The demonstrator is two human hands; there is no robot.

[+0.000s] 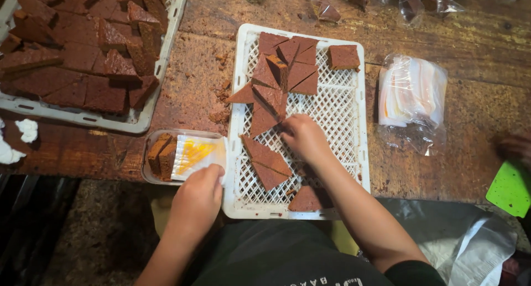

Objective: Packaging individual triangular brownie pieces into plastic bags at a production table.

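Down at the near edge of the wooden table [442,37], the left hand [199,195] gripped the open end of a clear plastic packet [185,156], fingers clenched on its rim, I judged so that the mouth stayed open and steady. Inside it, at the nine o'clock end, stood a few brown cake slices [160,156] on edge, beside a white and yellow paper insert [196,153].

At three o'clock from the packet lay a white lattice tray [343,120]. The right hand [304,136] rested over its middle, palm down, fingers curled toward the triangular cake pieces [271,100] at its ten o'clock. I could not tell whether the fingertips had pinched a piece or only touched it, since the knuckles hid them. More triangles [266,163] lay at seven o'clock from that hand, one square piece [344,56] sat in the tray's one o'clock corner, and another piece [307,200] lay at the tray's near edge.

Toward ten o'clock on the table stood a second white tray [144,117] heaped with larger cut cake [72,70], probably the stock kept within reach. At two o'clock from the right hand lay a stack of empty clear packets [412,92], and a green card [510,189] showed at the far right edge. Crumbs [221,112] were scattered between the trays.
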